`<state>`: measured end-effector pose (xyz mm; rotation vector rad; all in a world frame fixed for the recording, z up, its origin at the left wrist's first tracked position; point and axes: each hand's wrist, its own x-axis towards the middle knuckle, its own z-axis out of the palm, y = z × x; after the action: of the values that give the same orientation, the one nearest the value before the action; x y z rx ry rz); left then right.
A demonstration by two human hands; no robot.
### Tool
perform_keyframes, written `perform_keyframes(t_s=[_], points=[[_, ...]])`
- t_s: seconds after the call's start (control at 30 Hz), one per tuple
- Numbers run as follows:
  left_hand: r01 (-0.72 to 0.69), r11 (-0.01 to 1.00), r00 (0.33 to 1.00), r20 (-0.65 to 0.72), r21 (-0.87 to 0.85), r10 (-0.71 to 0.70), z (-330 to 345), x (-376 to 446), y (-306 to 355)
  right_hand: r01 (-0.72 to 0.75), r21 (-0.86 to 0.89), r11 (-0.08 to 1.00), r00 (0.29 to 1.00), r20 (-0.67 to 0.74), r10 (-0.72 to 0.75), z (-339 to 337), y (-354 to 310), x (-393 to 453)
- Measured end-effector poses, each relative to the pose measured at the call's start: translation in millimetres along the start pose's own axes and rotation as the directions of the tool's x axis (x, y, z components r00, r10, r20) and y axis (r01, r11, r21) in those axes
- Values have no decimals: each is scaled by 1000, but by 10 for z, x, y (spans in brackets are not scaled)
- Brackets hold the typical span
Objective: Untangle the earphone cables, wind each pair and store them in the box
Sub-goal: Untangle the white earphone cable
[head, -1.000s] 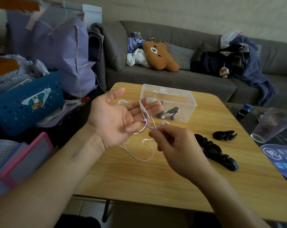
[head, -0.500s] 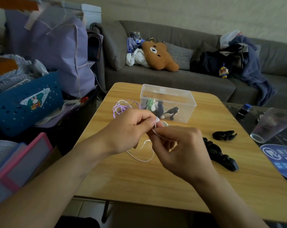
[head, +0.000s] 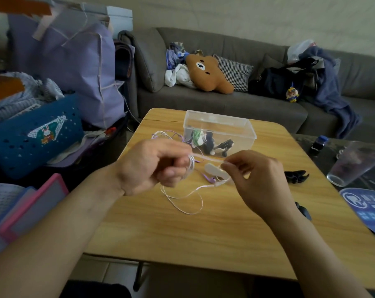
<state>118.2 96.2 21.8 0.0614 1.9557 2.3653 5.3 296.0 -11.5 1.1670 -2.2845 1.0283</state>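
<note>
A thin white and lilac earphone cable (head: pixel 183 198) loops on the wooden table (head: pixel 214 237) between my hands. My left hand (head: pixel 154 164) has its fingers curled round turns of this cable. My right hand (head: pixel 253 179) pinches the cable and holds a taut stretch level between both hands. A purple earbud (head: pixel 210 179) and a white piece (head: pixel 213 169) lie under that stretch. More lilac cable (head: pixel 167 134) trails behind my left hand. The clear plastic box (head: pixel 220 123) stands behind, with wound green, black and white earphones (head: pixel 206 143) inside.
A black wound earphone bundle (head: pixel 296 176) lies at the right of the table, another dark one (head: pixel 303 211) behind my right wrist. A tipped clear cup (head: pixel 354 164) and a small bottle (head: pixel 318 144) rest on the dark side table. Blue basket (head: pixel 32 134) and bags crowd the left; sofa behind.
My left hand turned from palm up to knuckles up and closed on the cable. My hands then drew apart, pulling a length of cable taut between them.
</note>
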Motion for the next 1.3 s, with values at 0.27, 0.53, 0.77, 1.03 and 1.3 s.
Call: perform_keyframes(t_s=[0.27,0.53,0.77,1.03,1.3], points=[[-332,873,850,-514,-356,114,-192,95,12,-368,-52,929,924,90,371,-9,208,17],[-270,929,710,-704,-255,13,-202,210,-132,-545,174,820,838,109,534,-37,109,50],[-381,895,571,-820,-232,31,-265,219,-103,-540,38,841,841,-15,541,-187,185,60],[-447,874,452,-891,-189,38,-298,199,-108,-591,-68,804,792,144,594,-148,369,52],[-181,966,606,-753,183,256,-38,239,-193,-581,353,733,808,143,572,-143,205,55]])
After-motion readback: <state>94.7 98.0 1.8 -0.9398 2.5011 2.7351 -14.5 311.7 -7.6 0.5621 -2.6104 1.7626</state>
